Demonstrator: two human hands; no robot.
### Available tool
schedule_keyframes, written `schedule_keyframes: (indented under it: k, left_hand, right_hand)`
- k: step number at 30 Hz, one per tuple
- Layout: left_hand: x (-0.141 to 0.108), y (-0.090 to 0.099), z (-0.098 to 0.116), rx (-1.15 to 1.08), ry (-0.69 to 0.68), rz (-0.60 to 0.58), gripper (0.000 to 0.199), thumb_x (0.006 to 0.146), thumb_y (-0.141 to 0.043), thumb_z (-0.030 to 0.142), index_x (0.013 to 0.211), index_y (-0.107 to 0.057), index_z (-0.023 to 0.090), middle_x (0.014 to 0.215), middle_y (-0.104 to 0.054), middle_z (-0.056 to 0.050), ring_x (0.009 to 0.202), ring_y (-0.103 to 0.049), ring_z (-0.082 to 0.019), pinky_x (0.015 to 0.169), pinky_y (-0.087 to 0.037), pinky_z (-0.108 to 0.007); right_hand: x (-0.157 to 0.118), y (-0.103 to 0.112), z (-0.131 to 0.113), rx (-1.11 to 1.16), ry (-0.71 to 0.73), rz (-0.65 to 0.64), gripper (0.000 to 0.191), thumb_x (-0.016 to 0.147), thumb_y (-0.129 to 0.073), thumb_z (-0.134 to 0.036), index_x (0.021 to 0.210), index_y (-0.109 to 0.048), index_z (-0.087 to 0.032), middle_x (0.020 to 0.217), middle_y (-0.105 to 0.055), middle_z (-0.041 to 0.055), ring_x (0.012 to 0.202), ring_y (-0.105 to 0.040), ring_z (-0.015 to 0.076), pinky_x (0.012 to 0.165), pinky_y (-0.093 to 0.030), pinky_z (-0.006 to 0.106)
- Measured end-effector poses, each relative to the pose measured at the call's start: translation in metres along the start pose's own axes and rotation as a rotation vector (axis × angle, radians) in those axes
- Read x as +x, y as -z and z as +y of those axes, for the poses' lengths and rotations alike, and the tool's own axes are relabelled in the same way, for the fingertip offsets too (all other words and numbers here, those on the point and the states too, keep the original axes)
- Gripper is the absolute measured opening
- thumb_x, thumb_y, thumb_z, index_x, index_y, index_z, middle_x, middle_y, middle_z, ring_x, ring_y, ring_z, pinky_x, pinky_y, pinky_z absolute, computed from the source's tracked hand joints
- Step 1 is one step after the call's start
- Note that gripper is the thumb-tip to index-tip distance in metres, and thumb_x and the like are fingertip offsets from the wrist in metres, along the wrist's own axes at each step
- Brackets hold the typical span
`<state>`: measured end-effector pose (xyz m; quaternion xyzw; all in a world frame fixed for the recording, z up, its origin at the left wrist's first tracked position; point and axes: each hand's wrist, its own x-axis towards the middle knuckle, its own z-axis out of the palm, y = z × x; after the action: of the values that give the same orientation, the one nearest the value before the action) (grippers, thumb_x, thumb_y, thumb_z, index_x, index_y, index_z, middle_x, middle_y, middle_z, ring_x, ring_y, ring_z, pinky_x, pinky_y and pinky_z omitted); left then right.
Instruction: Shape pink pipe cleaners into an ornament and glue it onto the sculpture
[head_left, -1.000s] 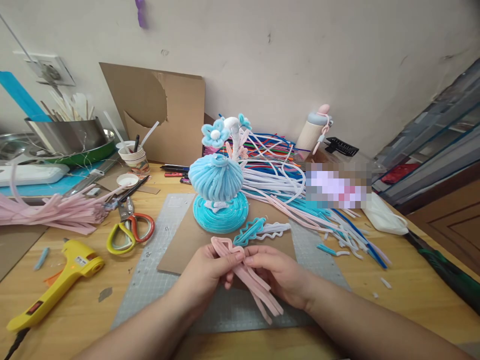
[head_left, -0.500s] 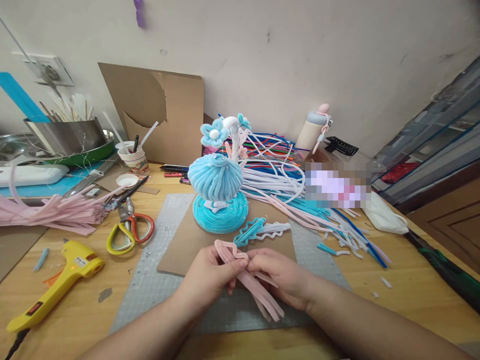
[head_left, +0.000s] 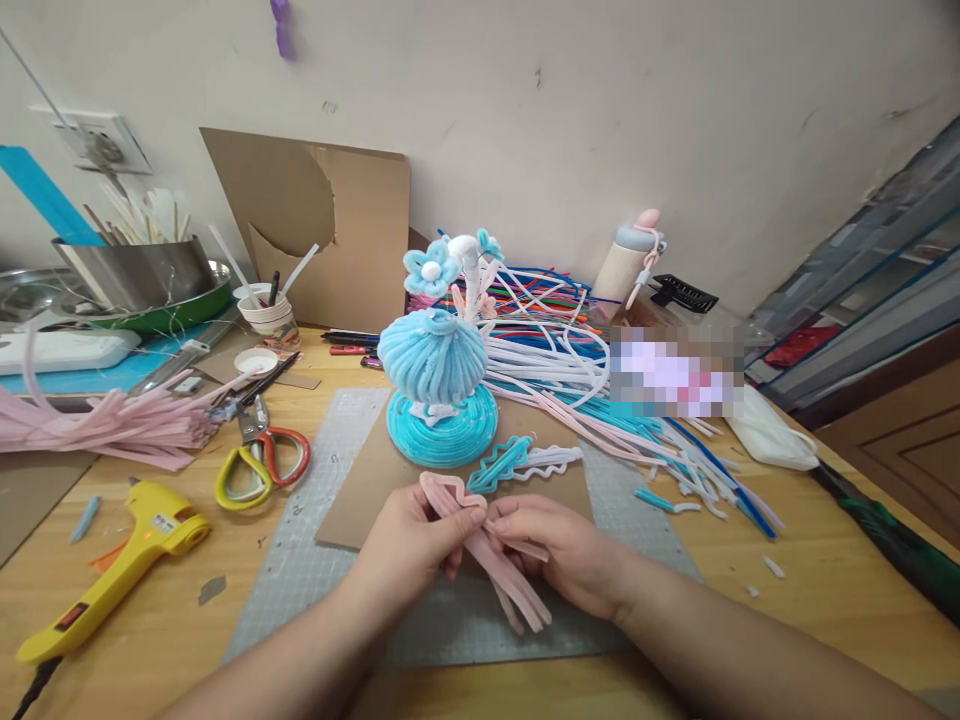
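Note:
A bundle of pink pipe cleaners [head_left: 504,580] is pinched in my left hand [head_left: 416,532], their loose ends fanning down to the right. One strand at the top end bends in a wavy loop. My right hand [head_left: 559,545] is closed on a pink strand beside the bundle, fingertips close to my left thumb. Just beyond lie wavy blue pipe cleaners [head_left: 501,464] and wavy white ones [head_left: 553,458] on a brown cardboard sheet [head_left: 360,495]. Behind them stands a blue pleated lamp shape [head_left: 433,355] on a coiled round base [head_left: 442,435], topped with flowers.
A yellow glue gun [head_left: 127,570] and pliers and scissors with coloured handles [head_left: 259,460] lie at the left. Pink pipe cleaners [head_left: 97,425] are piled farther left. White, blue and pink strands [head_left: 555,355] spread at the right. A grey cutting mat [head_left: 300,570] lies beneath the cardboard.
Both hands still grip the pink pipe cleaners. My left hand and the bundle have shifted slightly left, and the bundle's top end has moved up a little.

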<state>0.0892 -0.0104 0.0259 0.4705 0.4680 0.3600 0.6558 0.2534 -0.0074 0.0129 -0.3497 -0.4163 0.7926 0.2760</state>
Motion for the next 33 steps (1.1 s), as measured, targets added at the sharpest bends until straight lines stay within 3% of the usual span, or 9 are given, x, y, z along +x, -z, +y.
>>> schedule_keyframes:
  k: [7, 15, 26, 33]
  left_hand:
    - [0.0, 0.002, 0.003, -0.08, 0.02, 0.074, 0.03, 0.071, -0.067, 0.039, 0.061, -0.055, 0.014, 0.046, -0.048, 0.004, 0.038, -0.038, -0.006, 0.04, -0.027, -0.019]
    - [0.001, 0.001, 0.0, -0.193, 0.058, -0.019, 0.028, 0.072, -0.068, 0.037, 0.065, -0.052, 0.015, 0.05, -0.047, 0.004, 0.042, -0.036, -0.005, 0.039, -0.028, -0.017]
    - [0.001, 0.001, -0.005, -0.147, 0.029, -0.12, 0.025, 0.074, -0.066, 0.035, 0.068, -0.054, 0.014, 0.058, -0.061, -0.001, 0.042, -0.041, -0.006, 0.04, -0.031, -0.018]
    - [0.004, 0.0, -0.011, -0.098, 0.057, -0.133, 0.028, 0.067, -0.07, 0.035, 0.063, -0.052, 0.015, 0.048, -0.051, 0.003, 0.039, -0.041, -0.007, 0.036, -0.032, -0.017]
  right_hand:
    - [-0.002, 0.005, -0.006, 0.159, -0.01, 0.035, 0.016, 0.069, -0.062, -0.028, 0.07, -0.061, -0.012, 0.066, -0.054, 0.0008, 0.057, -0.046, 0.0105, 0.055, -0.033, 0.023]
    - [0.0, 0.005, -0.001, 0.199, 0.002, 0.019, 0.01, 0.068, -0.059, -0.021, 0.061, -0.058, -0.012, 0.061, -0.052, 0.0004, 0.057, -0.045, 0.0108, 0.056, -0.033, 0.023]
    - [0.0, 0.001, -0.002, 0.064, 0.005, 0.002, 0.021, 0.071, -0.054, -0.023, 0.053, -0.051, -0.015, 0.055, -0.048, -0.0012, 0.054, -0.042, 0.0112, 0.055, -0.03, 0.025]
    - [0.0, 0.005, 0.002, -0.048, -0.018, -0.033, 0.022, 0.067, -0.051, -0.018, 0.045, -0.046, -0.015, 0.045, -0.042, -0.0031, 0.046, -0.033, 0.0089, 0.048, -0.021, 0.024]
